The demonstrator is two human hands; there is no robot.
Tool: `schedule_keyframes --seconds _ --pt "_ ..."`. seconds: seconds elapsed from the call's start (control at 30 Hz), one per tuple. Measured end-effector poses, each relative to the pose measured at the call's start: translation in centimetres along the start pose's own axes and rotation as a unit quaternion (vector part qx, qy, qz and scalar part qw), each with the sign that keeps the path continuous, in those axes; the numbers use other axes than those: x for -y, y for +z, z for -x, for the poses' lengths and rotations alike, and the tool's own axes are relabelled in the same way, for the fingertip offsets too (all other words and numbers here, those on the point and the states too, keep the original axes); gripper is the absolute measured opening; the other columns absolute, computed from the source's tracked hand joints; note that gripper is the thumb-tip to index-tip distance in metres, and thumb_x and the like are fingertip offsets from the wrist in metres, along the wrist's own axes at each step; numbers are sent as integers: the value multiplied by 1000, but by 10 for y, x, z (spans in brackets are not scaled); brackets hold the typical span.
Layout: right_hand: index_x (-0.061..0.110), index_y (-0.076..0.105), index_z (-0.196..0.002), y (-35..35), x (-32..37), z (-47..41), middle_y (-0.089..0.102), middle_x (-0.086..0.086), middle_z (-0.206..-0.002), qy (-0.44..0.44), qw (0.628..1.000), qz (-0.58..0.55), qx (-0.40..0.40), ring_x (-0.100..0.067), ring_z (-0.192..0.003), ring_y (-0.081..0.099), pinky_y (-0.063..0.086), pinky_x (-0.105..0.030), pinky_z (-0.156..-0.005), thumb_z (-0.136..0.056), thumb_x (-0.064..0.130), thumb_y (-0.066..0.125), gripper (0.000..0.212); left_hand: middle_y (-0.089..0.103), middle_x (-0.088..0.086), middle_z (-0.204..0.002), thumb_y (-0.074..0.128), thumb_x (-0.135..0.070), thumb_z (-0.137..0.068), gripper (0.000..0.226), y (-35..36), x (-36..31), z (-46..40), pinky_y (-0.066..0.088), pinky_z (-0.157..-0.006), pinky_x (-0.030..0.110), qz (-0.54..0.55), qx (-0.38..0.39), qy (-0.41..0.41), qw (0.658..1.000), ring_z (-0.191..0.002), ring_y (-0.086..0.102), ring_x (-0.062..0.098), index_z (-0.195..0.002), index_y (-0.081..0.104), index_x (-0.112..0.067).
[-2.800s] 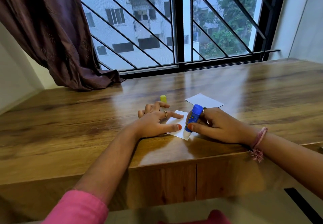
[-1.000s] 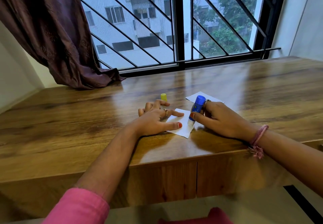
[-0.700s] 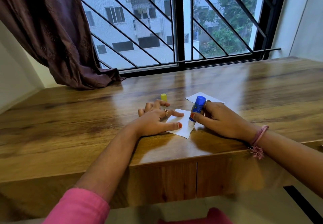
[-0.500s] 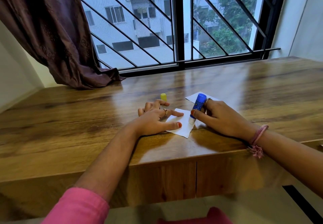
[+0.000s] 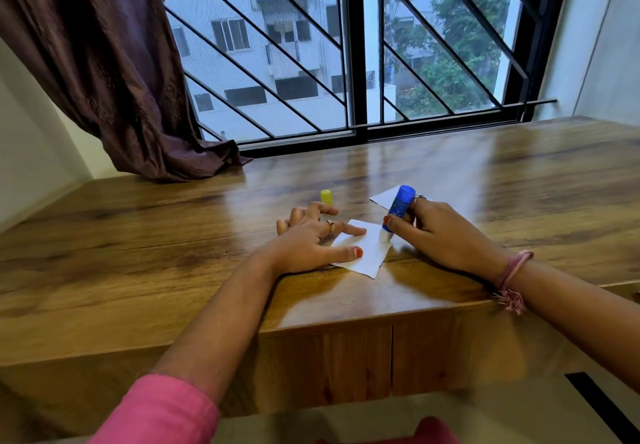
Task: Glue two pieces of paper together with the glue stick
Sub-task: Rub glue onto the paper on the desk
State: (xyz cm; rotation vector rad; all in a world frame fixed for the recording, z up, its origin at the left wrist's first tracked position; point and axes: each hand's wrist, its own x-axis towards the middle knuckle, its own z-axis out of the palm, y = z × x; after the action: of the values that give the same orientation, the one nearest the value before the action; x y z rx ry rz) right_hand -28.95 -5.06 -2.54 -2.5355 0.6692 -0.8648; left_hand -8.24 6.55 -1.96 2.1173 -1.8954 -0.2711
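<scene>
A small white paper (image 5: 367, 254) lies on the wooden table (image 5: 138, 242) near its front edge. My left hand (image 5: 308, 242) presses it flat with spread, straight fingers. My right hand (image 5: 436, 232) grips a blue glue stick (image 5: 398, 206), tilted, with its white tip down on the paper's right corner. A second white paper (image 5: 384, 198) lies just behind, partly hidden by the stick and my right hand. The yellow cap (image 5: 326, 197) stands upright beyond my left fingers.
A barred window (image 5: 356, 62) runs along the table's far side. A brown curtain (image 5: 104, 79) hangs at the left, its end lying on the tabletop. The table's front edge is close below the paper, with cabinet doors (image 5: 356, 360) under it.
The glue stick has travelled from the paper's near corner up along its right side to the right corner, standing more upright. My left hand has stayed pressed on the paper.
</scene>
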Motion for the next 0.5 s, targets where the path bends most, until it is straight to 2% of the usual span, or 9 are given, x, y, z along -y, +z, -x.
schedule_keyframes --seconds 0.13,0.33,0.43,0.5 --pt "28 45 -66 0 0 0 48 8 -60 2 1000 -2 4 -6 -52 44 30 -23 -51 -89 43 51 29 22 -23 -126 44 -81 -67 43 1 -1 2 8 -71 30 7 0 1 1000 -104 13 -1 -110 41 -75" --pt "28 46 -67 -1 -1 -1 49 7 -61 10 1000 2 1 -5 -53 45 29 -24 -51 -90 45 49 29 22 -23 -128 44 -80 -67 36 0 -1 2 8 -73 30 9 4 1 1000 -104 11 -2 -104 40 -79" --pt "25 46 -67 -1 -2 -2 51 4 -65 25 1000 0 -14 -8 -55 45 30 -26 -51 -91 43 50 30 22 -23 -126 43 -81 -67 39 0 -1 1 8 -66 31 -1 -1 2 1000 -101 12 -3 -106 39 -78" --pt "28 44 -66 -1 -3 -3 51 2 -66 27 999 -5 -19 -10 -55 45 31 -26 -51 -92 42 50 30 21 -24 -124 43 -81 -68 40 0 -1 1 8 -67 31 -2 -2 2 1000 -100 12 -2 -108 40 -78"
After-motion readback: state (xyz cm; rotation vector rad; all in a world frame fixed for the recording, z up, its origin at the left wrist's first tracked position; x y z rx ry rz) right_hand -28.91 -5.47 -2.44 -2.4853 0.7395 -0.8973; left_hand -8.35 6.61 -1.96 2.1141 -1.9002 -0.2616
